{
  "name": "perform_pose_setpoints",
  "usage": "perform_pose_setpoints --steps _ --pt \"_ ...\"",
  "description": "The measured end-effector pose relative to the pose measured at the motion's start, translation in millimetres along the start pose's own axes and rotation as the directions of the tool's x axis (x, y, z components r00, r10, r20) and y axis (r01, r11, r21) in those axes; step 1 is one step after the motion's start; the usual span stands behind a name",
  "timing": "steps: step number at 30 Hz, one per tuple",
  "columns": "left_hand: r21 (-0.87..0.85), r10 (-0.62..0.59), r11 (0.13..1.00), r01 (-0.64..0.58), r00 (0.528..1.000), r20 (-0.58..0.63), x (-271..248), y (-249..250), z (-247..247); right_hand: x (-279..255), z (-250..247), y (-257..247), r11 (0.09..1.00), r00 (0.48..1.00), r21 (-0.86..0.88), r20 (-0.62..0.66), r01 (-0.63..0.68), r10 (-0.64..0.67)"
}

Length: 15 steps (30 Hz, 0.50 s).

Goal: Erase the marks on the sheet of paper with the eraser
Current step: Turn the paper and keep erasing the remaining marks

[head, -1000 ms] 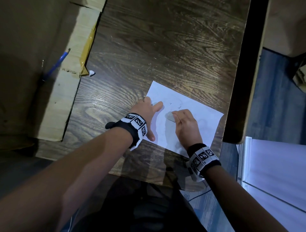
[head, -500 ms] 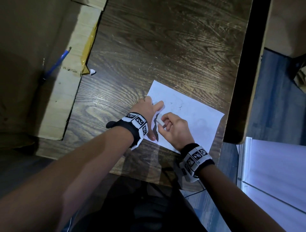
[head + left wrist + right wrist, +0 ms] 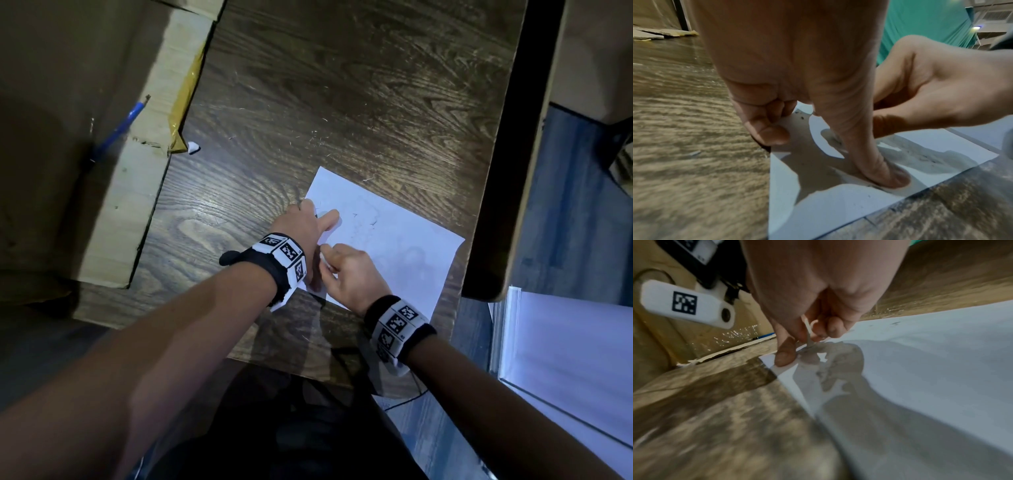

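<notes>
Right-hand grip (image 3: 346, 274) pinched tight on the white eraser (image 3: 808, 331), thumb and curled fingers around it, low at the near left part of the sheet of paper (image 3: 404, 240). Left hand (image 3: 305, 229) spread, thumb (image 3: 875, 162) and fingertips pressed flat on the sheet's left edge. Faint marks (image 3: 371, 222) further up the sheet. Sheet flat on the wooden bench (image 3: 342, 102), near its right front corner.

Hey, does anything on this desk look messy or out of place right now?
Small dark eraser crumbs lie scattered on the sheet of paper, and the sheet sits skewed to the table edge. Nothing looks torn or spilled.
</notes>
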<state>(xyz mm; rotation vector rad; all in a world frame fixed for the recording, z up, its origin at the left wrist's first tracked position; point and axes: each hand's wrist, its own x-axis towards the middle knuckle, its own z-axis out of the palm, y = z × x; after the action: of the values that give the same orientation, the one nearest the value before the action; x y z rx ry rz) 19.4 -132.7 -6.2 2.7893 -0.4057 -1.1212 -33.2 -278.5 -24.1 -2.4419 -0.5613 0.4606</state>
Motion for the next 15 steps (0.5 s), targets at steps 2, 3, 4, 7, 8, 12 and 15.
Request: perform_pose_setpoints --steps 2,3,4,7,8,12,15 --pt "0.003 0.013 1.0 -0.013 1.0 0.01 -0.2 -2.0 0.3 9.8 -8.1 8.2 0.999 0.999 -0.035 -0.033 0.023 -0.024" --pt "0.002 0.02 1.0 -0.02 1.0 0.009 -0.8 -2.7 -0.3 16.6 -11.3 12.9 0.999 0.996 -0.041 -0.091 0.007 -0.01" --pt "0.002 0.022 1.0 -0.022 1.0 0.005 -2.2 -3.0 -0.4 21.3 -11.8 16.7 0.999 0.987 -0.03 -0.156 -0.028 0.023" --pt "0.001 0.016 1.0 -0.016 1.0 -0.021 -3.2 -3.4 1.1 10.0 3.6 6.6 0.995 0.982 -0.003 -0.161 -0.098 0.096" --pt "0.006 0.009 1.0 -0.009 0.999 -0.038 -3.1 -3.3 1.2 0.1 8.7 -1.7 0.998 0.992 0.0 -0.107 -0.066 0.066" --pt "0.01 0.018 1.0 -0.017 1.0 -0.021 -2.3 -4.6 1.5 4.2 -4.5 4.3 1.0 0.999 0.011 -0.033 -0.006 0.006" --pt "0.001 0.031 1.0 -0.031 0.999 -0.005 -2.4 -5.1 0.0 24.0 -8.6 19.0 0.993 0.977 -0.007 -0.184 -0.116 0.112"
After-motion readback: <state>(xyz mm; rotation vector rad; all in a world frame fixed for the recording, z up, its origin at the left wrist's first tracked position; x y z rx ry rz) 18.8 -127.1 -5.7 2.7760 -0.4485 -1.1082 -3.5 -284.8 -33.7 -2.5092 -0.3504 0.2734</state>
